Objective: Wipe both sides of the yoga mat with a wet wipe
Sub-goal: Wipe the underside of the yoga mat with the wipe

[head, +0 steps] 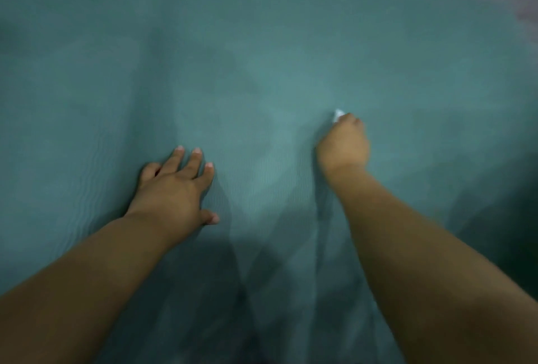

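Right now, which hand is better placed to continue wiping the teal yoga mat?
The right hand: its fingers are curled around the small white wet wipe, against the teal yoga mat. The left hand lies flat on the mat, holding nothing.

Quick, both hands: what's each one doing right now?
Left hand: open, fingers spread flat on the yoga mat.
Right hand: closed around the wet wipe, on the mat.

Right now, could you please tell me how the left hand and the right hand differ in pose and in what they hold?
The left hand lies flat with its fingers spread and straight; the right hand is curled into a fist. The left hand holds nothing; the right hand grips a white wet wipe, of which only a tip shows. Both are down on the teal yoga mat.
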